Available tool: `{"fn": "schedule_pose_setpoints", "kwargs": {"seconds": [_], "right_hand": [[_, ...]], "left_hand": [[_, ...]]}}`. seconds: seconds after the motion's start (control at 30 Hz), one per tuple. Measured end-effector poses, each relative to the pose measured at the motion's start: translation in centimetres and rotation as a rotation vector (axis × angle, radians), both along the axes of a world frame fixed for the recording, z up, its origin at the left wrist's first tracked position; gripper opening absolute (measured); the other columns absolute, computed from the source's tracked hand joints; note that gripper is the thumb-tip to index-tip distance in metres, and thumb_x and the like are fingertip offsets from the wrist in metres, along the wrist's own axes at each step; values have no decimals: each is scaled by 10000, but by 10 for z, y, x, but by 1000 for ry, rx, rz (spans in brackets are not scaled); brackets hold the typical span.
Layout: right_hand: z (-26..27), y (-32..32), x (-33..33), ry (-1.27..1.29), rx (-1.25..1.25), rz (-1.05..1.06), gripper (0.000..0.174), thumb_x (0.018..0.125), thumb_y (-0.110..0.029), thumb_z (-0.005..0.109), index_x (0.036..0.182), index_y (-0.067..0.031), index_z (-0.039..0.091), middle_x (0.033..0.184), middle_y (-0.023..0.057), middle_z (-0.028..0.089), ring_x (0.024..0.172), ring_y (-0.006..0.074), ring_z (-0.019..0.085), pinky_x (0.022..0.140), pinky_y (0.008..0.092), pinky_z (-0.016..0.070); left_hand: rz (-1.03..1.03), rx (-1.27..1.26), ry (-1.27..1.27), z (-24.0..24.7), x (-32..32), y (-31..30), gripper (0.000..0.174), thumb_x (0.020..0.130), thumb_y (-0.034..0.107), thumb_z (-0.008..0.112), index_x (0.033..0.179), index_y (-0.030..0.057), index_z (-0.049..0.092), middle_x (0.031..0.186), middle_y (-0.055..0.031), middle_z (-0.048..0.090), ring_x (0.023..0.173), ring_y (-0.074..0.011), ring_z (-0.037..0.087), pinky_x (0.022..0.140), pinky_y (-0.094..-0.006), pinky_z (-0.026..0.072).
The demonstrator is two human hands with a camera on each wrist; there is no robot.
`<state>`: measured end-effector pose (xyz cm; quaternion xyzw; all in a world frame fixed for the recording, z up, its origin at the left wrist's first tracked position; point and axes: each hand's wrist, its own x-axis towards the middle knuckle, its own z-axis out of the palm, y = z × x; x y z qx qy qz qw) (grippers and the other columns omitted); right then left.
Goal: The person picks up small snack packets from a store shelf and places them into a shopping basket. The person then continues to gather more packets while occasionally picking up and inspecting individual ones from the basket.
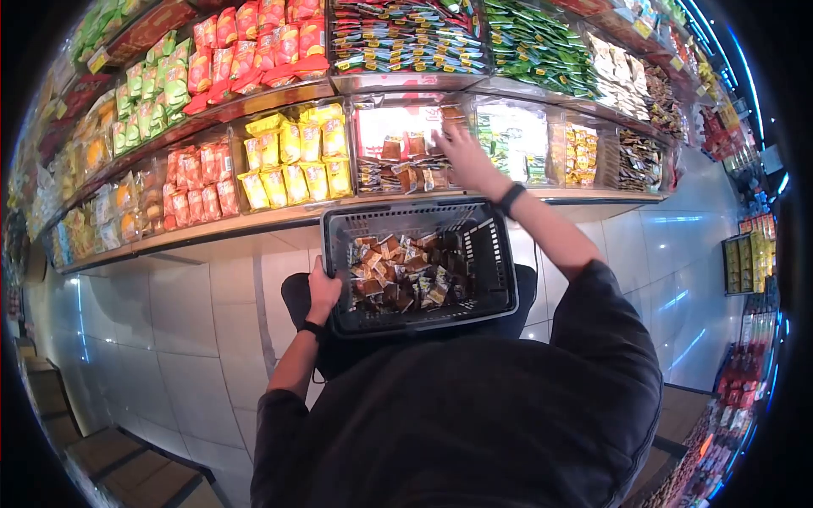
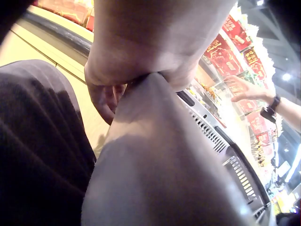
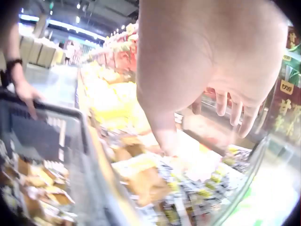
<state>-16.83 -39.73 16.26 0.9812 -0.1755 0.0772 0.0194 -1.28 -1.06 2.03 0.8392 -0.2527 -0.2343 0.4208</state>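
A black basket [image 1: 415,326] holds several small brown and silver packets [image 1: 394,267]. My left hand [image 1: 323,292] grips the basket's left rim; in the left wrist view that hand [image 2: 141,52] fills the upper middle. Over the shelf bin of brown packets [image 1: 415,176], my right hand [image 1: 470,159] reaches with its fingers spread. In the right wrist view the right hand [image 3: 211,61] hangs above the packets [image 3: 141,181], fingers pointing down and nothing visible in them. Whether its thumb touches a packet cannot be told.
Yellow packets [image 1: 296,157] fill the bin to the left, and green and white packets [image 1: 508,140] the one to the right. Clear dividers separate the bins. A higher shelf tier [image 1: 406,82] runs behind. Tiled floor [image 1: 186,309] lies on both sides of the person's legs.
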Motion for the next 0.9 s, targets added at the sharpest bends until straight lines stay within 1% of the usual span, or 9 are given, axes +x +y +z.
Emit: {"fn": "schedule_pose_setpoints", "kwargs": {"seconds": [0.07, 0.17, 0.23, 0.27, 0.3, 0.37, 0.47, 0.67, 0.9], "right_hand": [[7, -37, 18, 113, -307, 4, 907, 641, -195, 855, 1454, -161, 454, 1538, 213, 381, 1371, 434, 418, 1043, 540, 434], [-16, -73, 36, 360, -339, 15, 946, 593, -258, 895, 1448, -285, 492, 1569, 136, 371, 1335, 408, 445, 1063, 578, 394], [-62, -112, 50, 137, -305, 113, 445, 853, -381, 687, 1272, -235, 648, 1381, 77, 575, 1244, 352, 534, 1022, 522, 435], [-139, -164, 72, -174, -263, 137, 305, 834, -254, 664, 1133, -209, 704, 1287, 113, 634, 1165, 337, 586, 973, 487, 475], [-112, -148, 73, -48, -201, 22, 229, 887, -268, 593, 1070, -211, 720, 1243, 114, 659, 1137, 311, 610, 947, 462, 492], [-98, -135, 70, 99, -311, -1, 284, 851, -260, 666, 1131, -255, 712, 1377, 96, 582, 1246, 332, 546, 984, 492, 489], [-47, -101, 62, 365, -296, -26, 516, 758, -285, 787, 1259, -285, 660, 1577, 113, 373, 1410, 394, 393, 1079, 538, 412], [-89, -119, 77, 317, -377, -41, 396, 911, -280, 635, 1303, -330, 610, 1576, 50, 371, 1447, 387, 341, 1092, 601, 370], [-103, -119, 91, 398, -317, -76, 269, 931, -256, 614, 1187, -303, 681, 1498, 59, 409, 1457, 373, 298, 910, 687, 478]], "left_hand": [[0, -31, -34, 2, -2, 1, 333, 808, 89, 703, 1098, 18, 555, 948, -283, 697, 980, -466, 667, 816, -482, 544], [23, -10, -60, -16, 3, 1, 421, 799, 92, 712, 1187, 7, 573, 980, -291, 698, 1003, -458, 673, 847, -473, 551], [25, -6, -53, -18, 4, 4, 552, 788, 117, 724, 1293, -27, 552, 1050, -301, 694, 1043, -441, 681, 899, -459, 548], [4, -24, -122, -35, 8, 6, 593, 791, 94, 719, 1333, -49, 526, 1076, -294, 697, 1044, -412, 696, 902, -438, 550], [-20, -98, -102, -32, 5, 5, 580, 797, 37, 699, 1342, -46, 518, 1093, -256, 709, 1036, -346, 709, 910, -411, 547], [27, -118, 40, -17, -1, 3, 523, 813, -30, 661, 1317, -42, 526, 1085, -204, 713, 1031, -257, 693, 925, -393, 531], [-81, -137, 8, -11, 2, 4, 475, 815, -40, 633, 1277, -21, 524, 1046, -212, 707, 991, -329, 705, 885, -399, 526], [-70, -35, -2, -17, 3, 2, 494, 809, -42, 639, 1288, -26, 517, 1043, -229, 709, 982, -385, 703, 871, -424, 530], [-21, -55, 8, -23, 7, 8, 489, 814, -26, 665, 1282, -21, 524, 1025, -236, 709, 957, -392, 710, 851, -425, 539]]}}
